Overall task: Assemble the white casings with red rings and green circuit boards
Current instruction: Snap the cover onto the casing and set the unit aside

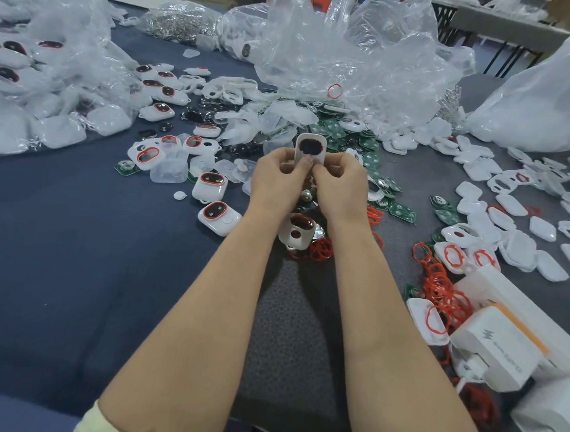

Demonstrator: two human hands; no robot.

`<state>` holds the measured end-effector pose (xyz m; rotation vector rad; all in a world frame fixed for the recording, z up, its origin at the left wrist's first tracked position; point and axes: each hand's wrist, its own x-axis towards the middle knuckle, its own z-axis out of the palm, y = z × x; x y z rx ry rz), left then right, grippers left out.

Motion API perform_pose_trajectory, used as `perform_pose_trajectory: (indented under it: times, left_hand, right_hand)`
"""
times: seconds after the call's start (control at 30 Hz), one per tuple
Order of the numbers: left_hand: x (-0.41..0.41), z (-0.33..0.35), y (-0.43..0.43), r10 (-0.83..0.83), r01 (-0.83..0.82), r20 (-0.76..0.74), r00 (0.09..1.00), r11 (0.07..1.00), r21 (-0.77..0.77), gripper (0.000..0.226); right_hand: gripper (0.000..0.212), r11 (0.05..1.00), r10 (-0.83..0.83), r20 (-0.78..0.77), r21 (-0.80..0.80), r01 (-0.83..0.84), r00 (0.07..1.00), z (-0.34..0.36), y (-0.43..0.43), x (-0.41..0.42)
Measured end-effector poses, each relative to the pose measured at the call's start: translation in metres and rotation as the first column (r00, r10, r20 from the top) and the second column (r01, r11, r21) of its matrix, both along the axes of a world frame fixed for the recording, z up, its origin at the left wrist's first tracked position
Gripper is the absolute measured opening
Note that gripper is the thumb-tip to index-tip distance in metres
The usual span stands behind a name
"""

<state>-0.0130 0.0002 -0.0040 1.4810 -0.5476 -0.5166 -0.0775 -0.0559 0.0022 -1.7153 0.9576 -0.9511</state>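
Both hands hold one white casing [309, 147] upright above the table's middle; its face shows a dark oval window. My left hand [280, 179] grips its left side, thumb on the lower front. My right hand [340, 182] grips the right side, fingers curled. Below my wrists lies another white casing [297, 231] with a dark window, beside loose red rings [321, 249]. Green circuit boards [363, 144] are heaped just beyond my hands. A longer tangle of red rings [438, 283] lies to the right.
Finished casings [212, 213] lie left of my arms. Empty white casing shells [508, 207] spread over the right. Crumpled clear plastic bags [351, 54] fill the back and left. A white charger box [494, 349] sits at the near right.
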Motion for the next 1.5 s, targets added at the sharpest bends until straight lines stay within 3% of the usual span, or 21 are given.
perform_pose_trajectory:
  times: [0.13, 0.23, 0.37, 0.53, 0.7, 0.8, 0.9, 1.0, 1.07, 1.13, 1.27, 1.5]
  left_hand:
    - [0.001, 0.004, 0.003, 0.041, -0.044, -0.057, 0.998, 0.997, -0.058, 0.012]
    - [0.009, 0.008, 0.007, 0.199, -0.201, -0.036, 0.979, 0.977, -0.071, 0.019]
    - [0.027, 0.008, 0.014, 0.483, -0.508, -0.177, 0.858, 0.848, -0.149, 0.019]
    - [0.034, 0.007, 0.015, 0.562, -0.604, -0.231, 0.795, 0.770, -0.206, 0.015]
    - [0.029, 0.008, 0.013, 0.508, -0.578, -0.299, 0.808, 0.783, -0.231, 0.017]
    - [0.023, 0.008, 0.011, 0.426, -0.515, -0.341, 0.838, 0.825, -0.234, 0.011]
    - [0.018, 0.007, 0.007, 0.350, -0.451, -0.361, 0.865, 0.858, -0.248, 0.014]
    - [0.011, 0.006, 0.005, 0.246, -0.330, -0.347, 0.905, 0.921, -0.208, 0.020]
    - [0.006, 0.005, 0.002, 0.176, -0.241, -0.328, 0.928, 0.956, -0.169, 0.021]
    - [0.003, 0.004, 0.001, 0.129, -0.180, -0.309, 0.942, 0.973, -0.142, 0.024]
    - [0.002, 0.005, 0.001, 0.093, -0.136, -0.308, 0.947, 0.983, -0.122, 0.021]
    - [0.001, 0.005, 0.001, 0.080, -0.121, -0.295, 0.952, 0.985, -0.124, 0.016]
  right_hand:
    - [0.006, 0.994, 0.088, -0.001, -0.066, -0.088, 0.996, 0.002, 0.004, -0.001]
    - [0.016, 0.982, 0.119, -0.004, -0.150, -0.119, 0.993, 0.004, 0.010, 0.001]
    - [0.017, 0.922, 0.145, -0.241, -0.319, -0.219, 0.960, 0.000, 0.018, 0.005]
    - [0.033, 0.803, 0.075, -0.666, -0.401, -0.441, 0.742, -0.007, 0.026, 0.015]
    - [0.026, 0.780, -0.024, -0.690, -0.465, -0.418, 0.723, -0.008, 0.031, 0.020]
    - [0.024, 0.818, -0.005, -0.589, -0.467, -0.335, 0.808, -0.007, 0.029, 0.016]
    - [0.020, 0.929, 0.020, -0.286, -0.349, -0.124, 0.958, -0.002, 0.020, 0.006]
    - [0.019, 1.000, -0.018, 0.016, -0.006, 0.018, 1.000, 0.002, 0.004, -0.003]
    - [0.014, 0.955, -0.052, 0.241, 0.296, -0.022, 0.969, 0.005, -0.003, -0.007]
    - [0.009, 0.900, -0.093, 0.362, 0.428, -0.078, 0.927, 0.006, -0.007, -0.009]
    - [0.013, 0.890, -0.071, 0.406, 0.438, -0.126, 0.911, 0.004, -0.009, -0.008]
    - [0.014, 0.957, -0.049, 0.291, 0.287, -0.038, 0.955, 0.001, -0.009, -0.007]
